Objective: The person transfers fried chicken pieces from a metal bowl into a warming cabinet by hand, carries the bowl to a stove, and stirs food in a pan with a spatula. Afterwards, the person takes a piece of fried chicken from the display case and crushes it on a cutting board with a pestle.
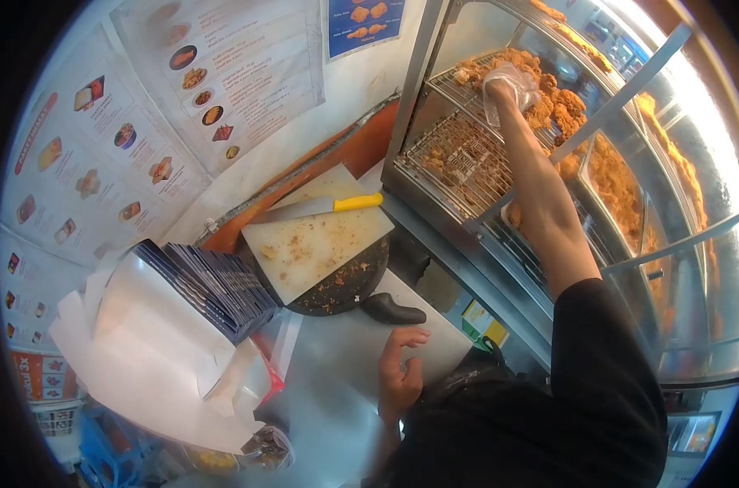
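Observation:
My right hand (507, 91), loosely covered by clear plastic, reaches into a heated glass cabinet. It is at the pieces of fried chicken (566, 110) on the upper wire rack. The plastic and the back of the hand hide my fingers, so I cannot see whether they grip a piece. My left hand (401, 374) is low over the metal counter with its fingers loosely bent and apart, holding nothing. Just beyond it is the black handle (392, 309) of a dark pan. Across the pan lies a crumb-covered white cutting board (312, 244), with a yellow-handled knife (357, 202) on its far end.
The cabinet's metal frame (414, 106) and wire shelves surround my right forearm. A lower rack (459, 159) holds crumbs, and more fried chicken (617, 183) sits deeper inside. Folded dark boxes (215, 285) and white paper sheets (154, 325) stand at left, below wall menus (223, 73).

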Tool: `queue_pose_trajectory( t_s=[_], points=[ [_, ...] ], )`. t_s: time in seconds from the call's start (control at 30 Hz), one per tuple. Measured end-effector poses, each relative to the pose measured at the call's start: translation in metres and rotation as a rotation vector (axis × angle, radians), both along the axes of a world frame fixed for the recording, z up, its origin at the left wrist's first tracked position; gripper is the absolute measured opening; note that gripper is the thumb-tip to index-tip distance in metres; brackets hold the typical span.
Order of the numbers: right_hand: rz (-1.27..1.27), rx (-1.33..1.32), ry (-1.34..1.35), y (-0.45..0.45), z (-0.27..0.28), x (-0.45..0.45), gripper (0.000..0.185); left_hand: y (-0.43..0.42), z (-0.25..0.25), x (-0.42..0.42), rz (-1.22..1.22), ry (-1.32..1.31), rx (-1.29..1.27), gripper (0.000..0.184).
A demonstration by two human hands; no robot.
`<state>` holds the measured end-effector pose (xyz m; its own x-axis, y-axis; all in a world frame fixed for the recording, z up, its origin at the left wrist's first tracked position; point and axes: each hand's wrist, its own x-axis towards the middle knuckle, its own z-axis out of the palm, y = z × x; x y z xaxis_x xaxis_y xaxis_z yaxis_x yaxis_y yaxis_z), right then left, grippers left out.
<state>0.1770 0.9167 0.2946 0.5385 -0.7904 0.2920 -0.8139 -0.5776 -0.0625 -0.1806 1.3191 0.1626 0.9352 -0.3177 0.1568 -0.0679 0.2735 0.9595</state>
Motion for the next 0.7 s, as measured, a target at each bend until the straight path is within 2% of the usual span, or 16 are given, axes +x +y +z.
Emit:
queue_pose_trajectory(
  t_s=[0.13,0.33,0.47,0.5,0.57,0.67,0.7],
  points=[
    [0.084,0.15,0.185,-0.003,0.025,0.011,0.049,0.006,-0.011,0.002,0.038,0.007,0.029,0.037],
    [0.042,0.099,0.331,0.006,0.073,0.018,0.056,0.008,-0.012,0.011,0.027,0.028,0.077,0.035],
    [-0.183,0.001,0.352,0.002,0.095,0.007,0.063,0.016,-0.022,0.011,0.089,0.083,0.119,0.035],
    [-0.42,-0.177,0.152,-0.038,0.071,0.03,0.054,0.018,-0.025,0.011,0.108,0.074,0.124,0.035],
    [-0.21,0.045,0.147,-0.069,0.073,0.025,0.038,0.022,-0.032,0.011,0.142,0.133,0.136,0.035],
    [0.404,0.134,-0.302,-0.177,0.026,0.008,0.03,0.025,-0.029,0.015,0.187,0.17,0.145,0.036],
    [0.244,0.059,-0.137,-0.176,0.033,0.023,0.028,0.025,-0.029,0.017,0.214,0.197,0.155,0.036]
  ],
)
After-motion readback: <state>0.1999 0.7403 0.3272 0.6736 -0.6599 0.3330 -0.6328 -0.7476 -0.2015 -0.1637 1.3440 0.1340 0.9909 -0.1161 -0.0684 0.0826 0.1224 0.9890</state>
